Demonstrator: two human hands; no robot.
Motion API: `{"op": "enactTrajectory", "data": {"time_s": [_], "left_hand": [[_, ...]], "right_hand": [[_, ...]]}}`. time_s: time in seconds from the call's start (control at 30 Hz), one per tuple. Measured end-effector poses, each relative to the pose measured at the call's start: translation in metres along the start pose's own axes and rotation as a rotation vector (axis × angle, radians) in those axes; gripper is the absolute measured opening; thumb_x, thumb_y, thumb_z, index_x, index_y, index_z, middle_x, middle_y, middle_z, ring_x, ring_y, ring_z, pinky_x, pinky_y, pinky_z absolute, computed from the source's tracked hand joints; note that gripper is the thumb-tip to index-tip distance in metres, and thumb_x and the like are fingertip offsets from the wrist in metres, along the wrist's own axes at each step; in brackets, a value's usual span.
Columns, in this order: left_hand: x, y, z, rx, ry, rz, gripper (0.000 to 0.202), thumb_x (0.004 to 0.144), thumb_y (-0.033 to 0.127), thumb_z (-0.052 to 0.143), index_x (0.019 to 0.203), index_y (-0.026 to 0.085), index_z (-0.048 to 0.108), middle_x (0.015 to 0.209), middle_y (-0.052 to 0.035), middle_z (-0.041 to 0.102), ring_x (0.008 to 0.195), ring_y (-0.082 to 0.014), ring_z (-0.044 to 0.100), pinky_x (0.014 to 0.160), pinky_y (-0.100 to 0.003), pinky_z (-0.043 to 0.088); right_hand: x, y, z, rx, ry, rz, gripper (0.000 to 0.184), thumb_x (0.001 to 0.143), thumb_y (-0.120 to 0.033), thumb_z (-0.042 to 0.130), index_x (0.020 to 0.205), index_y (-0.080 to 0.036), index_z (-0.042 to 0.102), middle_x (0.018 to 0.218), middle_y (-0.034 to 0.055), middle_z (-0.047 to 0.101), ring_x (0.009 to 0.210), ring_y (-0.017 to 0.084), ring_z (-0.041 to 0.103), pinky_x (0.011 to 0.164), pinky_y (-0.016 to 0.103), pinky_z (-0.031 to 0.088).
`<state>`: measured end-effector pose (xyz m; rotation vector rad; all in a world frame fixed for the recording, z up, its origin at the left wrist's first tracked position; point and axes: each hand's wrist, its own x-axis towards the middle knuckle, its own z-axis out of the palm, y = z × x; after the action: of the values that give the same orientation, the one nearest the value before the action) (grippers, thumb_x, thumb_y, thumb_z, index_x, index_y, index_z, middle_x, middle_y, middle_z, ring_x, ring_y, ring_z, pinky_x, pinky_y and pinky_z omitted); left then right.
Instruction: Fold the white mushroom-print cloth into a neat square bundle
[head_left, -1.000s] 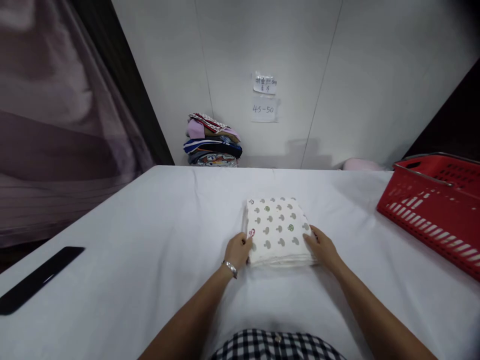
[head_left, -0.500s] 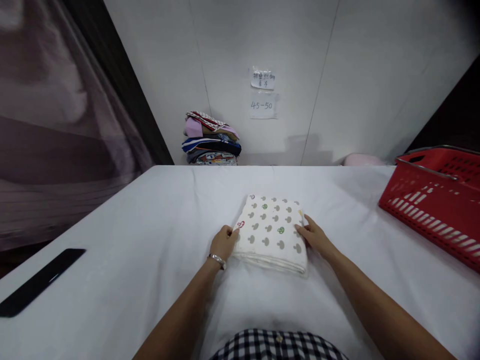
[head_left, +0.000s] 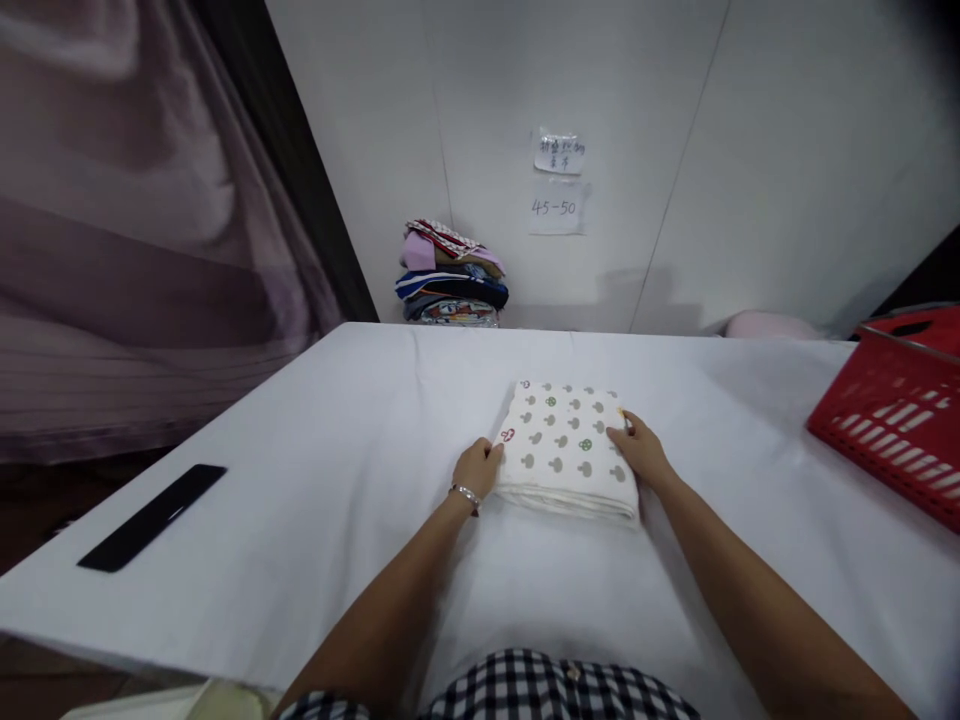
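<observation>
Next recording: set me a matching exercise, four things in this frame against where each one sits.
Things:
1. folded spotted cloth
2. red basket
3. black strip
4. stack of folded clothes

Places:
A. near the left edge of the table
B. against the wall, beyond the table's far edge
C. mid-table, touched by the left hand and the right hand
D. at the table's right side, partly out of frame

Pairs: 1-C, 2-D, 3-A, 4-B
</observation>
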<state>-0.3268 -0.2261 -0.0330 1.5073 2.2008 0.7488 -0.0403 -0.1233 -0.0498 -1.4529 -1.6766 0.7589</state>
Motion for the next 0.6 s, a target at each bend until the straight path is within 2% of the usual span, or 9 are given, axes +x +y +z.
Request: {"op": "enactTrajectory", "data": {"time_s": [0.1,0.17,0.27,0.33,0.37,0.47,0.6], "left_hand": [[-0.002,-0.003,-0.001,0.000,-0.010,0.001,0.029,0.085,0.037,0.039,0.066,0.019,0.050,0.065,-0.0009,0.058,0.064,-0.0145,0.051,0.057,-0.024,0.031],[0.001,0.000,-0.004,-0.010,-0.040,-0.014,0.029,0.085,0.039,0.040,0.068,0.019,0.052,0.068,-0.0015,0.060,0.065,-0.0151,0.053,0.057,-0.024,0.032],[0.015,0.012,-0.007,0.001,-0.069,-0.032,0.036,0.083,0.051,0.040,0.073,0.019,0.055,0.074,-0.0029,0.064,0.068,-0.0169,0.056,0.056,-0.025,0.034],[0.026,0.020,-0.006,0.051,-0.069,-0.035,0.039,0.083,0.053,0.039,0.076,0.019,0.057,0.080,-0.0058,0.065,0.073,-0.0192,0.058,0.059,-0.026,0.036],[0.031,0.023,-0.004,0.086,-0.074,-0.034,0.039,0.084,0.051,0.037,0.078,0.019,0.058,0.083,-0.0079,0.066,0.076,-0.0204,0.059,0.061,-0.027,0.036],[0.042,0.026,0.003,0.157,-0.091,-0.020,0.040,0.088,0.042,0.030,0.081,0.016,0.059,0.090,-0.0133,0.065,0.084,-0.0231,0.059,0.067,-0.030,0.038],[0.045,0.020,0.007,0.149,-0.094,-0.006,0.040,0.089,0.040,0.029,0.080,0.016,0.060,0.091,-0.0132,0.065,0.086,-0.0229,0.058,0.069,-0.030,0.037]], "right_hand": [[-0.011,-0.010,-0.006,-0.212,0.057,-0.146,0.049,0.077,-0.041,0.051,0.119,-0.015,0.051,0.108,0.0154,0.059,0.097,0.028,0.056,0.080,0.042,0.045],[-0.028,-0.026,-0.006,-0.291,0.035,-0.292,0.045,0.081,-0.039,0.047,0.118,-0.014,0.052,0.121,0.0166,0.052,0.112,0.029,0.047,0.091,0.042,0.039],[-0.062,-0.052,0.009,-0.368,-0.120,-0.484,0.041,0.084,-0.039,0.045,0.118,-0.018,0.053,0.124,0.0127,0.052,0.116,0.026,0.045,0.097,0.045,0.034],[-0.084,-0.062,0.025,-0.459,-0.259,-0.616,0.043,0.085,-0.039,0.044,0.124,-0.021,0.048,0.130,0.0116,0.048,0.121,0.027,0.040,0.099,0.051,0.030],[-0.093,-0.063,0.033,-0.500,-0.304,-0.674,0.045,0.085,-0.038,0.045,0.126,-0.020,0.045,0.132,0.0125,0.045,0.123,0.028,0.038,0.099,0.052,0.028],[-0.108,-0.058,0.050,-0.577,-0.310,-0.780,0.053,0.084,-0.033,0.046,0.133,-0.016,0.036,0.138,0.0156,0.038,0.129,0.029,0.029,0.101,0.053,0.025],[-0.109,-0.053,0.048,-0.575,-0.331,-0.796,0.053,0.084,-0.031,0.045,0.135,-0.018,0.034,0.139,0.0133,0.036,0.129,0.026,0.029,0.102,0.050,0.026]]}}
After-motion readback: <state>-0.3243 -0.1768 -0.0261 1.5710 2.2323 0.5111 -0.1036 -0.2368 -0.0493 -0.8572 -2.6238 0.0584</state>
